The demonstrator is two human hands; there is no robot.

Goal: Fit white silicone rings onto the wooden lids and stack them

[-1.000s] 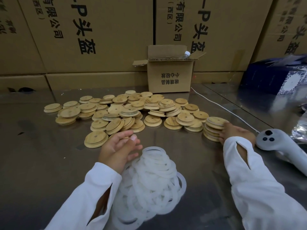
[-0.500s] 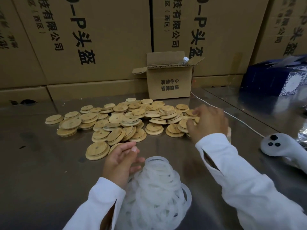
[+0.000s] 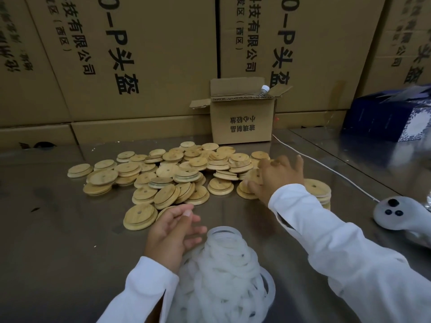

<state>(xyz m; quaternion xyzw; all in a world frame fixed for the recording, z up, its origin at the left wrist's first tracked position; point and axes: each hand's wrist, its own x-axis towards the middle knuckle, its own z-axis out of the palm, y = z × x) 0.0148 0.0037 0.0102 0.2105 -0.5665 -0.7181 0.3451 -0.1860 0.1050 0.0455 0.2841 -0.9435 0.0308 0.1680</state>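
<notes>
Dozens of wooden lids (image 3: 172,173) lie in a loose, overlapping heap on the metal table (image 3: 58,229). The heap starts just beyond the left fingertips and runs under the right ones. Each lid is a round disc with a small hole in the middle.

The right hand (image 3: 277,176) rests on the right end of the heap. Its fingers are spread apart across several lids and its thumb lies against the edge of one. I cannot tell whether it actually grips that lid. Just past its little finger, partly hidden by the white sleeve (image 3: 326,234), stands a neat stack of lids (image 3: 318,190).

The left hand (image 3: 172,231) holds nothing, with its fingers loosely curled and slightly apart and the thumb uppermost. Just right of those fingers is the pile of white silicone rings (image 3: 226,264), which reaches down towards the wrist. A single lid (image 3: 140,216) lies flat just left of the fingers.

Well beyond the right fingertips an open small cardboard box (image 3: 242,122) stands at the back of the table, with a bottle cap (image 3: 264,89) showing above its rim. A white cable (image 3: 326,169) runs from beside that box past the right hand towards a white controller (image 3: 396,213). A dark blue box (image 3: 391,117) sits far right, and large printed cartons (image 3: 140,54) wall off the back.
</notes>
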